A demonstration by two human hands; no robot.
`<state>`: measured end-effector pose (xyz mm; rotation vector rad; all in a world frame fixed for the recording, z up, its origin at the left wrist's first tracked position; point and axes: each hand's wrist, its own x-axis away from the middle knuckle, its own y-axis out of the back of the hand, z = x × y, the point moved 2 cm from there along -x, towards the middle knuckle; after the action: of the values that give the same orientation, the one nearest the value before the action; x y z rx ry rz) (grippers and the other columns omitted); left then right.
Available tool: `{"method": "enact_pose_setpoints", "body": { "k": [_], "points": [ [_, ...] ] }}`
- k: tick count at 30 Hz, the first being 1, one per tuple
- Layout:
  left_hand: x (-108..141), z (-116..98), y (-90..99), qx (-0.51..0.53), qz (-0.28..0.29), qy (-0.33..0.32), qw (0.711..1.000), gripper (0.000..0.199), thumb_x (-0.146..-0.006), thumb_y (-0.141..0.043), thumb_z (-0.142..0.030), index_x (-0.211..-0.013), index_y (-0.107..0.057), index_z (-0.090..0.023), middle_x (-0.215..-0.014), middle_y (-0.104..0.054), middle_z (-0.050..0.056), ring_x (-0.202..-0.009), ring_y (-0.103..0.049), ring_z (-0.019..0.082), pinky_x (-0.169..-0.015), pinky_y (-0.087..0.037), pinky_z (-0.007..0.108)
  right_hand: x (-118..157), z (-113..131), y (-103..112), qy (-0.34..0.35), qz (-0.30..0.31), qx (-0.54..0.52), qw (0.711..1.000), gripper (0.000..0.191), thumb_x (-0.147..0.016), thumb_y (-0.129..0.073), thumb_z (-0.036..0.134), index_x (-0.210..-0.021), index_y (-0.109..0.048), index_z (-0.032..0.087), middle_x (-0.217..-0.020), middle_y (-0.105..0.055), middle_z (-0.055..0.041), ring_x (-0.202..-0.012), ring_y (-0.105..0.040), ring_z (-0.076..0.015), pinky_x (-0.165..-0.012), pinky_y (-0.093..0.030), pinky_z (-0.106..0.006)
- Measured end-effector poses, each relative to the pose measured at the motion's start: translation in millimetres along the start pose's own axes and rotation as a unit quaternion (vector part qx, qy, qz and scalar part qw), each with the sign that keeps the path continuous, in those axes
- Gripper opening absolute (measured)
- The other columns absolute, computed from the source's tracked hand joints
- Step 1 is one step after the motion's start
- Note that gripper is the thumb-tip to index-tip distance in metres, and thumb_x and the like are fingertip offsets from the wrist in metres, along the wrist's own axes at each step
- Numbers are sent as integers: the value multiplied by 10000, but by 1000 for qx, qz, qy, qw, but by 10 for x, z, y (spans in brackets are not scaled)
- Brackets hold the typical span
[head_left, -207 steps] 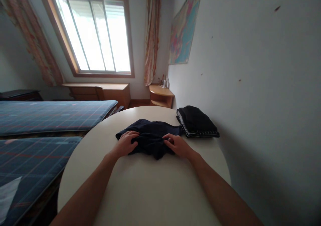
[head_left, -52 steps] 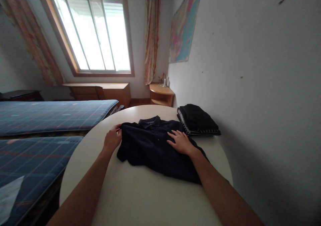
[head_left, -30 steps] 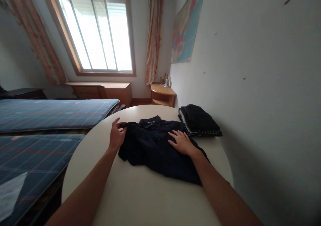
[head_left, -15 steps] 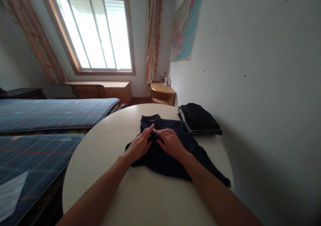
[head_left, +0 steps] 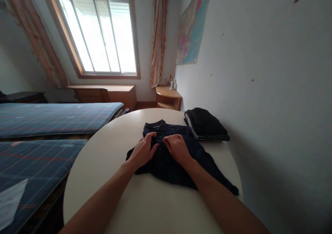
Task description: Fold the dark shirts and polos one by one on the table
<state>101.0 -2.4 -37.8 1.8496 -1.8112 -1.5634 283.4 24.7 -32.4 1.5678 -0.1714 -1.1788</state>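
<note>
A dark navy collared shirt (head_left: 171, 173) lies spread on a round cream table (head_left: 90, 164), its collar at the far side and a sleeve stretched toward the near right. My left hand (head_left: 144, 149) rests on the shirt's left part below the collar, thumb and fingers apart. Close beside it, my right hand (head_left: 178, 150) has its fingers pinched together on the shirt front near the button placket. The cloth directly under both palms is hidden.
At the table's back right sits a folded black stack of cloth (head_left: 207, 125), against the white wall (head_left: 272, 106). Plaid mattresses (head_left: 52, 119) lie to the left, one with a paper sheet (head_left: 11, 201). A corner shelf (head_left: 168, 93) and a desk (head_left: 121, 88) stand behind.
My hands have moved apart: the left slid a little left, and the right fingers drew together on the cloth. The shirt's collar and left side shifted slightly left.
</note>
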Motion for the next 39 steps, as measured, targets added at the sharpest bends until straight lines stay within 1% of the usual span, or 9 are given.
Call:
{"method": "enact_pose_setpoints", "body": {
  "k": [4,10,15,19,23,26,28,34,39],
  "points": [
    [-20,72,87,-10,-19,35,999,444,-910,-506,-191,-1327,-357,-226,-1225,-628,91,-973,-651,226,-959,-494,479,9,-48,14,-24,-16,-16,999,132,-991,-512,234,-993,-642,212,-946,-717,-51,-918,-617,-209,-927,-355,-368],
    [13,30,9,53,22,-36,998,598,-840,-451,-55,-1397,-324,-233,-1375,-544,115,-1103,-633,203,-1012,-487,434,44,26,20,30,-3,-33,999,239,-952,-591,251,-1190,-604,257,-1063,-709,-47,-1003,-602,-220,-936,-340,-379],
    [27,-24,-52,87,47,-49,994,646,-891,-437,-88,-1476,-226,-264,-1424,-513,108,-1086,-656,178,-1009,-496,402,32,46,-43,24,15,-6,1000,91,-979,-552,247,-997,-640,240,-962,-715,-21,-956,-600,-203,-922,-326,-370],
    [2,-19,11,10,25,8,1000,650,-908,-490,-163,-1488,-215,-266,-1359,-576,93,-1040,-670,204,-977,-499,424,21,20,-75,7,22,4,1000,102,-990,-528,227,-957,-624,231,-946,-709,-16,-945,-593,-198,-902,-324,-352],
    [-18,59,149,-107,-8,132,985,569,-950,-491,-350,-1466,-304,-200,-1216,-666,122,-1028,-671,288,-920,-496,468,17,-14,-58,-41,17,-20,999,114,-1003,-497,221,-976,-608,217,-932,-699,-24,-910,-596,-184,-890,-332,-329],
    [-14,170,201,-131,54,236,961,546,-971,-401,-508,-1405,-427,-177,-1112,-714,150,-1024,-676,354,-892,-486,500,15,-40,-48,-74,15,-39,996,125,-1009,-481,233,-985,-602,215,-917,-691,-27,-875,-600,-181,-874,-346,-319],
    [-16,243,212,-117,86,274,951,534,-976,-353,-524,-1359,-494,-180,-1098,-724,161,-1057,-665,370,-907,-471,505,15,-54,-51,-84,16,-48,995,121,-1007,-482,236,-989,-600,217,-910,-686,-26,-873,-602,-183,-873,-353,-318],
    [-93,367,225,10,85,237,968,329,-871,-477,-292,-1124,-655,-179,-962,-749,77,-926,-691,248,-846,-497,343,17,-104,-57,-102,19,-60,993,108,-998,-493,234,-992,-599,216,-897,-680,-26,-879,-608,-190,-873,-366,-323],
    [-87,401,247,105,69,217,968,241,-801,-557,-380,-917,-639,-185,-860,-716,31,-744,-658,190,-673,-503,285,15,-133,-38,-124,27,-69,990,115,-997,-486,222,-978,-598,212,-903,-690,-28,-871,-621,-188,-854,-377,-319]
  ]
}}
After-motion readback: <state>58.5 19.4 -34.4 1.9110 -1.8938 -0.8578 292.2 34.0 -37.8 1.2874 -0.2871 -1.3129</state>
